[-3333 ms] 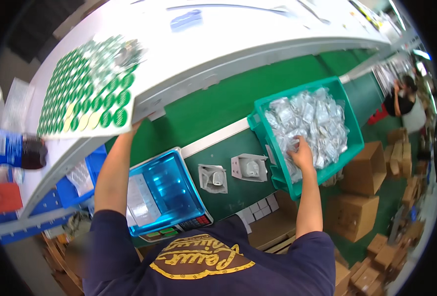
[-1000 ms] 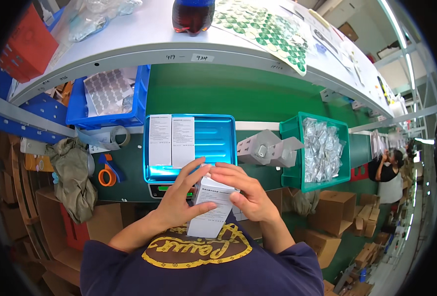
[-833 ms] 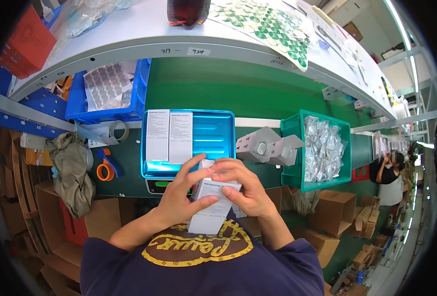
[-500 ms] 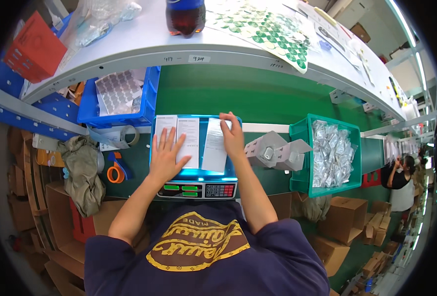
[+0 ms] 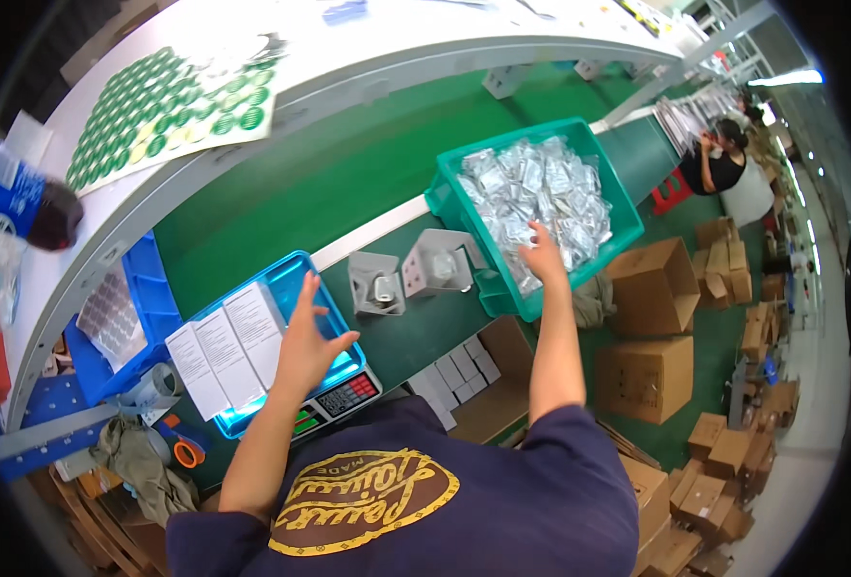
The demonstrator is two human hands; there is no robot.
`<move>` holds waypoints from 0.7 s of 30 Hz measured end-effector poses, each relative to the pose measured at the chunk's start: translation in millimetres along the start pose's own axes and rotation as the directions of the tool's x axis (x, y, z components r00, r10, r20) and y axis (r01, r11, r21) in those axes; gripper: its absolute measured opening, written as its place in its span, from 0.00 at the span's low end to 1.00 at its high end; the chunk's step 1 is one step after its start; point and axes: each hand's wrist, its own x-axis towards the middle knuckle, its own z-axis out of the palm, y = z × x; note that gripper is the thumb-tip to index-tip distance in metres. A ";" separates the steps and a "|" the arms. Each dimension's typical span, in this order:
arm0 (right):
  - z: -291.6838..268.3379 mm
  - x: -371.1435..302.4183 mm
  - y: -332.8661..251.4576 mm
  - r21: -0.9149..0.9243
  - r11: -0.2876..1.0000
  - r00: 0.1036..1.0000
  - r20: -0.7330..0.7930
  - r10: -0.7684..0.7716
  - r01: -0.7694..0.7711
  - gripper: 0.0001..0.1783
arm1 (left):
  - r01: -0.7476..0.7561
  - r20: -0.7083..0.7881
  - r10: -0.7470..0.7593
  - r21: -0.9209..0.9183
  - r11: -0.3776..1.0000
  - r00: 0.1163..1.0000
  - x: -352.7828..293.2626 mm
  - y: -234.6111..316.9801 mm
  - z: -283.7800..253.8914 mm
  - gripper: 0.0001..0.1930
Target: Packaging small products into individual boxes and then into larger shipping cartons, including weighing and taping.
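Observation:
Three white printed boxes or packs lie side by side on the blue platter of a counting scale. My left hand hovers at the right side of that platter, thumb and fingers spread, holding nothing. A teal plastic bin full of clear-bagged small silvery items stands to the right. My right hand reaches over the near part of the bin, fingers extended at the bags, with no bag seen in its grasp. Between scale and bin stand two small open boxes, each with an item inside.
Below the bench edge, a carton holds rows of small white boxes. A blue crate, orange tape and a cloth are at left. A raised shelf carries a bottle and green sticker sheets. Another person sits at far right.
The view has swung right. My right hand has left the rightmost white pack and moved to the bin. My left hand has lifted off the packs, which now lie closer together.

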 end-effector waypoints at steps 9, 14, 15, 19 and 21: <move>1.6 48.0 26.2 -0.432 0.834 0.939 0.143 -0.314 0.345 0.27 | -0.286 0.404 0.160 0.272 0.919 0.901 88.4 -37.3 25.5 0.56; -24.6 24.0 36.2 -0.310 0.894 0.930 -0.066 -0.361 0.324 0.20 | -0.240 0.307 0.174 0.192 0.952 0.936 70.5 -27.2 54.3 0.40; -28.5 11.8 7.2 -0.186 0.943 0.925 -0.215 -0.313 0.276 0.17 | -0.202 0.268 0.168 0.105 0.974 0.949 65.6 -33.9 51.3 0.35; -54.3 -71.7 -108.1 0.172 0.940 0.804 -0.576 -0.147 0.295 0.13 | -0.332 0.095 0.321 0.143 0.932 0.942 56.9 -23.1 33.4 0.39; -34.5 -112.0 -154.0 0.313 0.899 0.851 -0.514 -0.111 0.306 0.13 | -0.369 0.147 0.339 0.301 0.879 0.929 47.3 -27.3 35.9 0.45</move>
